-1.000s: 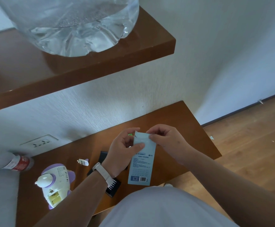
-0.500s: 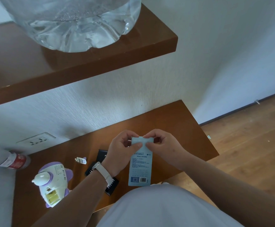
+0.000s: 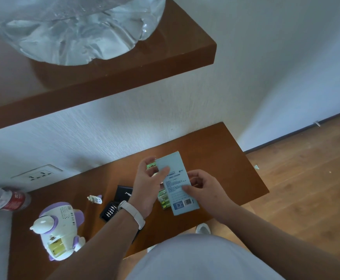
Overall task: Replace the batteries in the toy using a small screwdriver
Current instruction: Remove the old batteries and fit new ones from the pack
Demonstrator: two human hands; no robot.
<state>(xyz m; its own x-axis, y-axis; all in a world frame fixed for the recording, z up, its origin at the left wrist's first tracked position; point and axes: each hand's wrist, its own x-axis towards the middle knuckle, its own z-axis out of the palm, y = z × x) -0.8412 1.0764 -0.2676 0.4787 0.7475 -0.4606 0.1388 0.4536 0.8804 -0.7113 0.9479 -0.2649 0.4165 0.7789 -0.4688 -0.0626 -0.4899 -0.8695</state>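
Far left, a clear plastic bottle w/ red label lies on the brown wooden table, not our concern. Next along, the white-and-purple plastic toy sits near the table's left front, well apart from both hands. Its batt. bay is open and faces up at us, yellowish inside, can't tell if old cells are in there. Toy's long axis runs roughly far-to-near, bay at the near end. A small white piece, prob. the bay cover, lies just right of it, then the black screwdriver-bit case, partly hidden by our wrist. Centre now: left hand grips the top-left of the pale blue card battery pack, thumb across its face, green batteries peeking out behind. Right hand pinches the pack's right edge. Pack's long axis goes far-left to near-right, barcode end toward us. Step in hand, we reckon: getting fresh cells out of the pack. Next move needs a firm tear or peel w/o spilling cells, then over left to the bay, poles matched
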